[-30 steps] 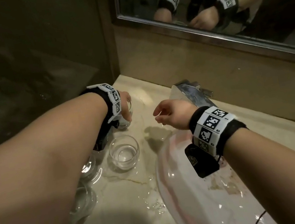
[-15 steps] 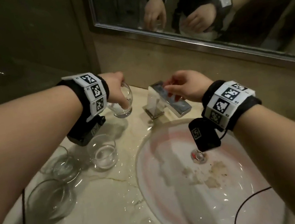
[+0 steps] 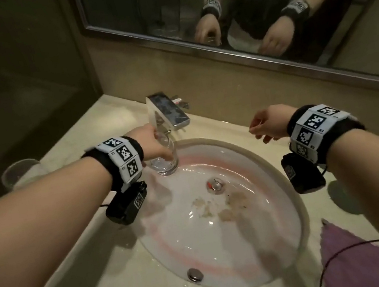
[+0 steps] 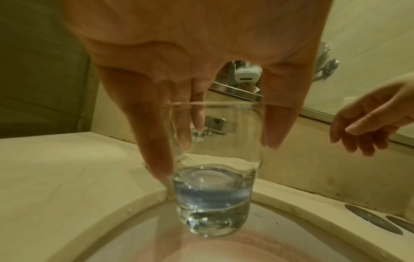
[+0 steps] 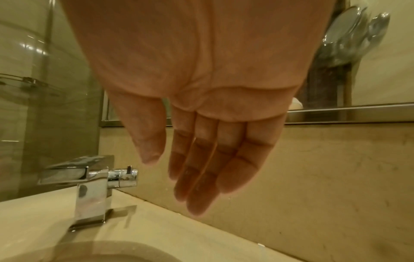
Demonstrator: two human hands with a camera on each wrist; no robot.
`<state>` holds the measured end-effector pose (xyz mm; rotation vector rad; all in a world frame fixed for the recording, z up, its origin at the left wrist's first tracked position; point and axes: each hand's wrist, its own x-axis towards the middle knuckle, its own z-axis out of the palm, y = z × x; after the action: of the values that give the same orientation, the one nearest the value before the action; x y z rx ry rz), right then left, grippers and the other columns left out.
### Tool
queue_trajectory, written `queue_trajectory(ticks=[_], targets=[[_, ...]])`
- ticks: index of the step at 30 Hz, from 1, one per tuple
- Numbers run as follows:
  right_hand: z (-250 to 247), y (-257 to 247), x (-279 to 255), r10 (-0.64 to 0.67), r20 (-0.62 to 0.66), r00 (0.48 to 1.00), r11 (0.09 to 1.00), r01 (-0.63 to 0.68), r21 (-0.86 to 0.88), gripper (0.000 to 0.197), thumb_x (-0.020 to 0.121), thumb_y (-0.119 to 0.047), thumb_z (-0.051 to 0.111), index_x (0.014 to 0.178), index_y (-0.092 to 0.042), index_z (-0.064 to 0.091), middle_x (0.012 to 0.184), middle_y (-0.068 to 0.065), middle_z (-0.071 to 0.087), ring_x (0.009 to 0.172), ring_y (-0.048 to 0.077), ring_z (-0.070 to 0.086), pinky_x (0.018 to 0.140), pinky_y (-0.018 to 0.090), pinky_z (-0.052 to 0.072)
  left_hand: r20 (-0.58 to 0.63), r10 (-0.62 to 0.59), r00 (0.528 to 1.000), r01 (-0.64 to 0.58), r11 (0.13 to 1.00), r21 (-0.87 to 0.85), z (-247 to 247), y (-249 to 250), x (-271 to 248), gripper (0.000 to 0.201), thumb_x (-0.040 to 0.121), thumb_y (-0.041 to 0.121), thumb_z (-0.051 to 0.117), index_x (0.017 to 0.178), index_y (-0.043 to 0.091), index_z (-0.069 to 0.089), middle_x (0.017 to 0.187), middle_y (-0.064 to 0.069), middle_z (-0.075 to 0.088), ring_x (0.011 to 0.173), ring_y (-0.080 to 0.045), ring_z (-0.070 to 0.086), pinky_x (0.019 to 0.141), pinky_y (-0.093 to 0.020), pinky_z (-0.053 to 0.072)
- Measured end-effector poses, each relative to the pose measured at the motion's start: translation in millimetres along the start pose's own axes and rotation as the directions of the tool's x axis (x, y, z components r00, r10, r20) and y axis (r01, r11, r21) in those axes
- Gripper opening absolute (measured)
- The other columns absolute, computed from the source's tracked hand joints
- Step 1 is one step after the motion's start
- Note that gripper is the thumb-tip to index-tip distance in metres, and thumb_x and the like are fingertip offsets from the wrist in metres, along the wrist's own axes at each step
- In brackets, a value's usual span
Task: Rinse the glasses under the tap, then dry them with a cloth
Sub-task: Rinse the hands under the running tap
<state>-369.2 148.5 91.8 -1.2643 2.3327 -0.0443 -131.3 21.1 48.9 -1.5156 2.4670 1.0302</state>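
My left hand grips a clear glass tumbler from above, fingers and thumb round its rim, and holds it upright over the far left edge of the basin, just below the chrome tap. The left wrist view shows the tumbler with some water in its bottom. My right hand hovers over the counter to the right of the tap, fingers relaxed and holding nothing. No water runs from the tap. A purple cloth lies at the near right.
Another glass stands on the counter at the far left, partly behind my forearm. A mirror runs along the back wall. The basin bottom shows a drain and brown stains. A dark round coaster-like disc lies at the right.
My left hand has carried the glass from the left counter to the basin's edge under the tap. My right hand has left the tap and moved right. The camera view has shifted right.
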Motion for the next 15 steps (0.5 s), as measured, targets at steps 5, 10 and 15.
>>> queue_trajectory(ticks=[5,10,15], targets=[[4,3,9,-0.065,-0.039,0.997,0.997,0.067,0.040,0.021,0.095,-0.025,0.053,0.104,-0.009,0.064,0.097,0.005,0.070,0.088,0.021,0.069,0.078,0.032,0.052,-0.076,0.016,0.997,-0.020,0.998,-0.054,34,14,0,0.082,0.064,0.039,0.081,0.132,0.017,0.041,0.119,-0.004,0.055,0.093,-0.023,0.060,0.077,-0.037,0.056],[14,-37,53,-0.159,-0.018,0.987,0.985,0.159,0.062,0.029,0.095,-0.032,0.053,0.114,-0.011,0.060,0.107,0.008,0.069,0.093,0.024,0.068,0.086,0.037,0.053,-0.056,-0.075,0.996,0.061,0.975,-0.211,59,-3,16,0.075,0.062,0.042,0.080,0.125,0.021,0.045,0.119,0.000,0.055,0.095,-0.020,0.058,0.082,-0.040,0.054],[18,-81,114,-0.191,-0.037,0.981,0.981,0.192,0.020,0.055,0.094,-0.041,0.051,0.139,-0.008,0.042,0.136,0.010,0.053,0.119,0.027,0.055,0.101,0.041,0.044,-0.093,-0.086,0.992,0.068,0.981,-0.182,67,-14,43,0.074,0.065,0.045,0.077,0.127,0.020,0.044,0.111,0.005,0.053,0.096,-0.017,0.054,0.084,-0.030,0.045]])
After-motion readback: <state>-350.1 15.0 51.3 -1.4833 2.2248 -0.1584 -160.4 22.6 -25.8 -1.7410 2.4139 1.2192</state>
